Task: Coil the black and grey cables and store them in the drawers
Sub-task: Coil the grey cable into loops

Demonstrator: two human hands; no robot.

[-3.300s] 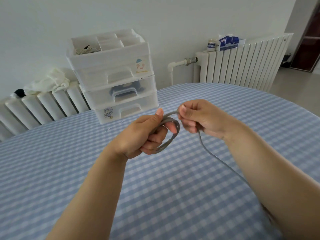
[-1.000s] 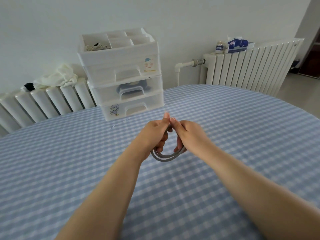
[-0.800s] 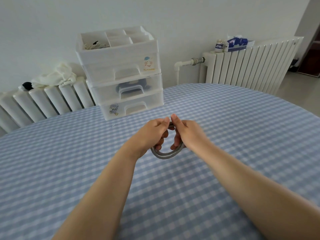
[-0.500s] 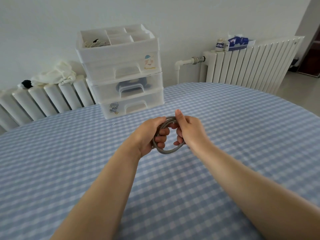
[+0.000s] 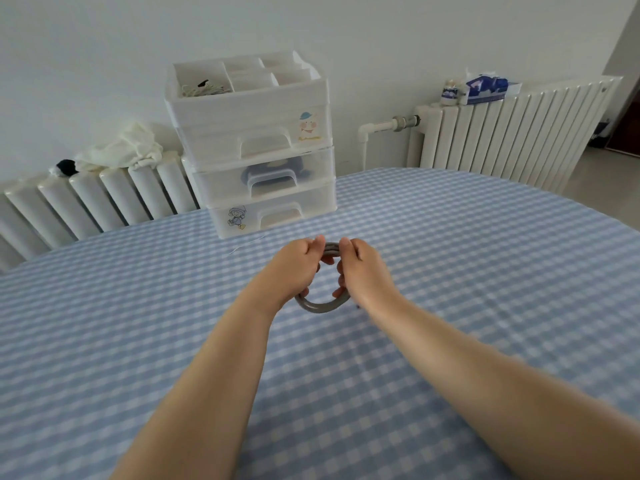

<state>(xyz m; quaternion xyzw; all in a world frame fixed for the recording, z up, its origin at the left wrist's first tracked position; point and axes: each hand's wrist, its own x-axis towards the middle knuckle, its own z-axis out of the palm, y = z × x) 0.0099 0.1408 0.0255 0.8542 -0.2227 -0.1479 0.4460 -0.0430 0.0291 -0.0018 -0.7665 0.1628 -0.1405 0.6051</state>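
Both forearms stretched forward over the table (image 5: 485,258), wrists close, backs of the hands up. Left hand (image 5: 294,268) and right hand (image 5: 360,271) each curled round one side of the grey coil (image 5: 320,306) — thumbs pinching its top edge, nearly touching. Coil held above the cloth near the table's far edge, just before the drawers (image 5: 259,168). Ring roughly round, no clear long axis — top arc between the thumbs, bottom arc sagging toward the viewer.
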